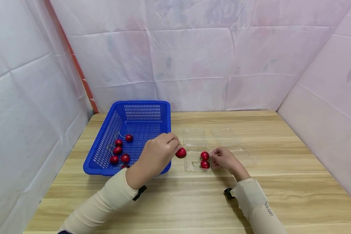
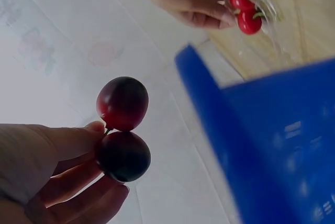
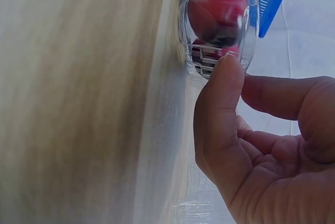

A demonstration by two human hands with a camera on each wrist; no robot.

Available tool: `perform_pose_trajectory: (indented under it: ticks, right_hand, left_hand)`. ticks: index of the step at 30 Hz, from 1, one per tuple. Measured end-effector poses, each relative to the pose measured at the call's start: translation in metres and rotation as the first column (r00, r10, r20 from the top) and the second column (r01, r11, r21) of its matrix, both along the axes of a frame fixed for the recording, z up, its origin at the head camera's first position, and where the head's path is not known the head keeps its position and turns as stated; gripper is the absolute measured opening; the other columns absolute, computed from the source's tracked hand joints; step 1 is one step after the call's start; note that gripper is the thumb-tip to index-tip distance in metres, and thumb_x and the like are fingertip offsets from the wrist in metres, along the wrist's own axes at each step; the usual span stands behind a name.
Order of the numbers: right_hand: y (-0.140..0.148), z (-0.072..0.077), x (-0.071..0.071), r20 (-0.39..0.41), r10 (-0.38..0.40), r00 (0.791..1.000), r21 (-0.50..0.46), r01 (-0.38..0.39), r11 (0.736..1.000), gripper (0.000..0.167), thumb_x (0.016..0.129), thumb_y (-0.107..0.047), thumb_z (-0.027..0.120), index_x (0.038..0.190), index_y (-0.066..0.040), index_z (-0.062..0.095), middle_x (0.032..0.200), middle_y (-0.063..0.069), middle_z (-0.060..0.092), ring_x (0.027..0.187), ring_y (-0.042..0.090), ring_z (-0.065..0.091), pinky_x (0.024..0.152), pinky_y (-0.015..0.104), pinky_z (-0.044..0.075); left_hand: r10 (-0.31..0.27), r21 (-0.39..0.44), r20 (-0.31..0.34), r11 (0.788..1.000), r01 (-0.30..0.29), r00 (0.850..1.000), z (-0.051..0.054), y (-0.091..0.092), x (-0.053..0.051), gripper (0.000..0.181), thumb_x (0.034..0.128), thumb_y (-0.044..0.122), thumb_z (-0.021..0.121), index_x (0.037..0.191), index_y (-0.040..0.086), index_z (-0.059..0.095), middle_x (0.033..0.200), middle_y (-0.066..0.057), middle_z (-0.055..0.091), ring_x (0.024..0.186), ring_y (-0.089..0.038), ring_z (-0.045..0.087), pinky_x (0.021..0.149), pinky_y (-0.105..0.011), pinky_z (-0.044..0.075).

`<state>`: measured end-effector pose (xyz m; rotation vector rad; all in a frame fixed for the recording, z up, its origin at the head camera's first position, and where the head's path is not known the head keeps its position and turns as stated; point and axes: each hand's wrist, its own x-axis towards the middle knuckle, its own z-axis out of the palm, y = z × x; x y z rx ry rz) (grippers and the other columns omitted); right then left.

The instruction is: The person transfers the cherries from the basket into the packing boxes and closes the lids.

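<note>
My left hand (image 1: 161, 151) pinches a pair of red cherries (image 2: 123, 103) by their stems, thumb against fingers. They hang in the air just right of the blue basket (image 1: 166, 112); the head view shows only one cherry clearly. To the right, a clear plastic box (image 1: 188, 164) lies on the table with two red cherries (image 1: 205, 164) and their thin stems in it. My right hand (image 1: 223, 159) pinches the box's right edge between thumb and index finger, close to those cherries, as the right wrist view (image 3: 225, 72) shows.
Several more cherries (image 1: 117, 150) with stems lie along the left side of the blue basket. Behind the box is a clear plastic part (image 1: 194, 137), perhaps its lid. Another clear piece (image 1: 226, 136) sits further right on the wooden table (image 1: 175, 208). White sheets (image 1: 190, 65) surround the table.
</note>
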<state>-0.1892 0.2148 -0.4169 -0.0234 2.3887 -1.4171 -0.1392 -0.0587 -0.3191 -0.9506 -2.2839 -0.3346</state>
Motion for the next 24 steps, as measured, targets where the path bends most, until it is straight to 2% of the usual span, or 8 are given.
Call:
perform_pose_trajectory:
  ticks: [7,14,19,24]
  right_hand:
    - [0.0,0.0,0.0,-0.001,0.008,1.0,0.006,-0.008,1.0,0.022,0.101,-0.008,0.046,0.107,0.013,0.05,0.084,0.012,0.055,0.071,0.018,0.055,0.066,0.035,0.056]
    - [0.0,0.0,-0.001,0.002,0.01,1.0,0.003,-0.01,1.0,0.023,0.101,-0.008,0.045,0.107,0.014,0.05,0.083,0.013,0.055,0.071,0.018,0.055,0.066,0.036,0.057]
    - [-0.001,0.001,0.0,0.013,-0.001,1.0,-0.001,0.001,1.0,0.022,0.1,-0.006,0.046,0.107,0.013,0.05,0.083,0.012,0.056,0.071,0.018,0.056,0.066,0.034,0.057]
    - [0.0,0.001,-0.001,0.012,0.001,1.0,-0.004,-0.001,1.0,0.022,0.1,-0.007,0.046,0.106,0.014,0.05,0.082,0.012,0.056,0.07,0.017,0.056,0.065,0.033,0.056]
  left_hand:
    - [-0.007,-0.002,-0.068,1.0,0.007,0.998,-0.008,0.013,0.007,0.007,0.0873,0.008,0.068,0.083,0.009,0.073,0.086,-0.001,0.067,0.076,-0.014,0.064,0.059,-0.024,0.055]
    - [-0.017,0.013,-0.065,1.0,0.017,0.998,-0.021,0.027,0.014,0.012,0.0829,-0.004,0.067,0.086,0.007,0.071,0.089,-0.003,0.066,0.081,-0.016,0.065,0.064,-0.027,0.057]
    - [-0.011,-0.003,-0.082,1.0,0.01,0.997,-0.034,0.036,0.016,0.012,0.0823,-0.002,0.069,0.085,0.01,0.071,0.091,-0.002,0.066,0.084,-0.014,0.065,0.064,-0.025,0.057]
    - [0.007,-0.017,-0.093,1.0,-0.008,0.996,-0.042,0.042,0.016,0.015,0.0801,-0.004,0.07,0.084,0.01,0.072,0.09,-0.001,0.064,0.084,-0.014,0.064,0.063,-0.024,0.056]
